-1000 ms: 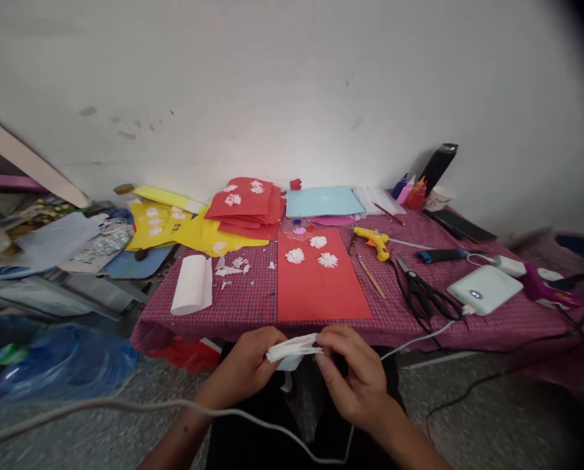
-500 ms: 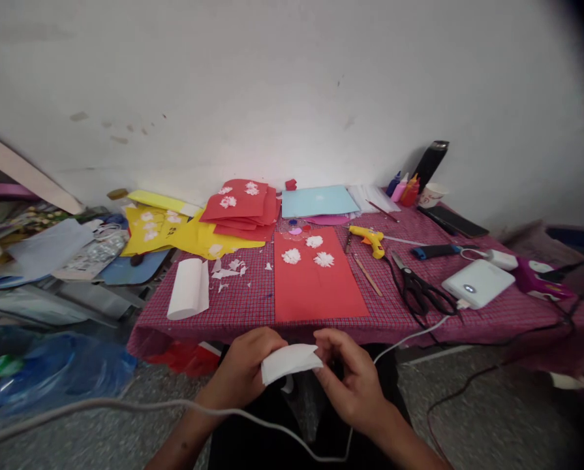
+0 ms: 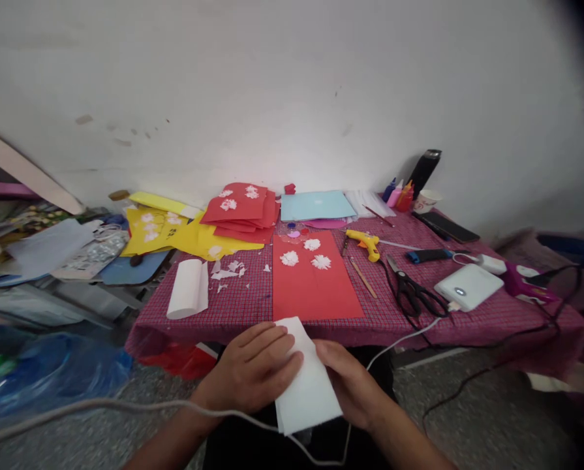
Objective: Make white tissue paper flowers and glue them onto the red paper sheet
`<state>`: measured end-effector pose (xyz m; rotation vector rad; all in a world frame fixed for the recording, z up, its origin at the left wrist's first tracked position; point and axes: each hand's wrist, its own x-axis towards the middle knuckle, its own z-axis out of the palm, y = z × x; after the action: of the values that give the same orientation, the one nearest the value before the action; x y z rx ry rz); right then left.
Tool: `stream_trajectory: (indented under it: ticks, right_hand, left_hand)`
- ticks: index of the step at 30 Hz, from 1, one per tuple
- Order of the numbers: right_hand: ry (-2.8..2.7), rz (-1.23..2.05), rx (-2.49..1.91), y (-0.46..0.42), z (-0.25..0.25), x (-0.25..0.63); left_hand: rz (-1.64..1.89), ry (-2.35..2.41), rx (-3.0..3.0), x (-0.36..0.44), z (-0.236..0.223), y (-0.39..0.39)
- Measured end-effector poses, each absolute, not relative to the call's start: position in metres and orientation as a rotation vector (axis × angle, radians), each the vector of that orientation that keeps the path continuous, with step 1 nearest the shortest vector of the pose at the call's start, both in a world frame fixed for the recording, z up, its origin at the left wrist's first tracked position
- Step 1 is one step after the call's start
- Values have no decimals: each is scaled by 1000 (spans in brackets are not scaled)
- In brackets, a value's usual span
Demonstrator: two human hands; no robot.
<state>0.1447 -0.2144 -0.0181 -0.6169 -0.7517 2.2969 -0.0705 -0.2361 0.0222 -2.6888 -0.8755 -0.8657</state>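
A folded piece of soft white paper (image 3: 308, 395), like tissue, is held over my lap, just off the table's front edge. My left hand (image 3: 252, 365) lies over its left side, fingers across the face of it. Along the right edge, my right hand (image 3: 353, 382) grips it with the thumb near the top; the other fingers are hidden behind. Beyond my hands, a red sheet (image 3: 316, 290) lies on the table, bearing three white paper flowers (image 3: 312, 245) in its upper part.
Left of the red sheet stand a white paper roll (image 3: 186, 288) and torn paper scraps (image 3: 229, 269). To the right are a yellow glue gun (image 3: 365, 243), black scissors (image 3: 414, 290), a stick (image 3: 363, 277) and a white power bank (image 3: 469, 287). A white cable (image 3: 174, 406) crosses before my arms.
The white paper has turned from edge-on to showing its broad face, one end now lower. My left hand has moved over it; my right has closed along its edge.
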Motion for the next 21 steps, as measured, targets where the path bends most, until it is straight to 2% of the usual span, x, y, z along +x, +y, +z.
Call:
stream_trajectory:
  ticks: [7,9,12,15,17,19,21]
  right_hand:
    - [-851,2189,-794,-213,-13,143]
    - [-956,2100,-824,-212,-12,143]
    - [-1166,1970,-896,-205,-6,147]
    - [-1399,1817,-987,-195,3,151]
    - [-1537,1715,-1027,-190,8,150]
    - [-1670,1630,-1046,-189,12,146]
    - [-1800,1522,-1048,-190,16,141]
  left_hand:
    - [-890,-891,-2829,-75,7,-239]
    - [-1035,-991,-2711,-73,-5,-240]
    - [-1628,-1449,-2352,-62,-23,-242]
    - [-2493,-2002,-2208,-48,-34,-242]
    - [-3019,-2185,-2188,-38,-36,-241]
    - [-3345,-2298,-2062,-30,-35,-239]
    - [-3499,-2412,-1786,-23,-32,-236]
